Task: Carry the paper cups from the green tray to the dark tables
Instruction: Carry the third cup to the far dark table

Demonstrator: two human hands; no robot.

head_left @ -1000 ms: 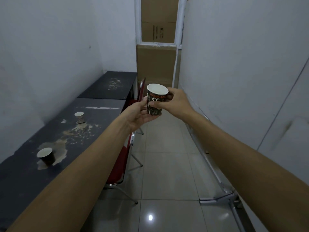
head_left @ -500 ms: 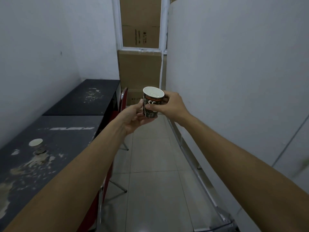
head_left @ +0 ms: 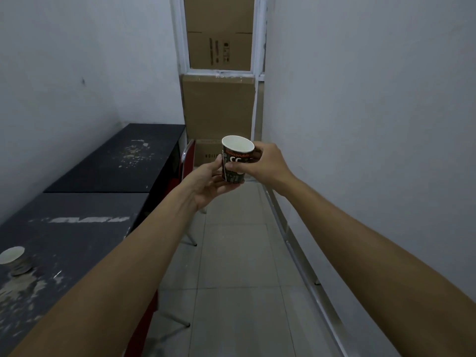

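I hold a dark printed paper cup (head_left: 235,161) upright in the aisle, about chest high. My right hand (head_left: 268,163) grips its right side with thumb and fingers wrapped round it. My left hand (head_left: 207,182) cups the cup's lower left side and base from beneath. Two dark tables line the left wall: a near one (head_left: 77,228) and a far one (head_left: 121,158). Another paper cup (head_left: 13,256) stands on the near table at the left edge of view. The green tray is out of sight.
Red chairs (head_left: 186,161) stand tucked along the tables' right side, legs reaching into the tiled aisle (head_left: 237,266). Stacked cardboard boxes (head_left: 219,106) close off the far end. A white wall with a metal floor rail (head_left: 301,256) runs along the right.
The view has advanced down the aisle; the tables and the cup on the near table slid back and left. Both hands kept their hold on the cup.
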